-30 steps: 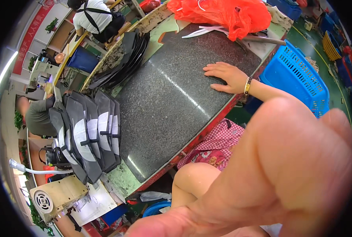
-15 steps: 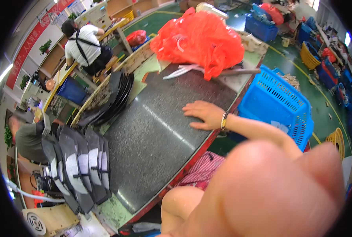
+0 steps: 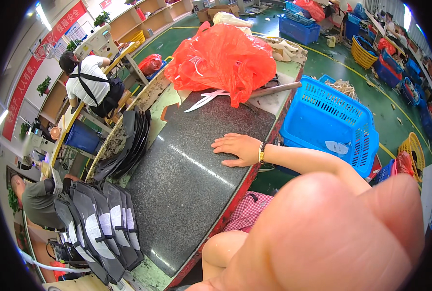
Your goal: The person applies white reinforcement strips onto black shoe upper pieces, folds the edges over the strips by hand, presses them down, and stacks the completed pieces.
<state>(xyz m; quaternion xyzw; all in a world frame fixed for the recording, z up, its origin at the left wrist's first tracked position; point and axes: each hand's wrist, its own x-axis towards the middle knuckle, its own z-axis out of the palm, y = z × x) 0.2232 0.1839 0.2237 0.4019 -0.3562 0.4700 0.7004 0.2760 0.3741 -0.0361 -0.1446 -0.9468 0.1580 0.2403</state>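
The slab (image 3: 187, 194) looks like glossy stone, the red bag (image 3: 221, 58) thin crinkled plastic.

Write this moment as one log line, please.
Right hand: palm-down on dark slab | Left hand: blurred near lens, grip unclear | Nearby: blue basket, red bag

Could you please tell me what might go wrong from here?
1. The rod seems to stick out past the edge of the table, so an arm might knock it off.
2. The dark pieces overlap loosely near the table's left end; a bump could make them slide.
3. The left hand, blurred near the camera, may hide trouble at lower right.
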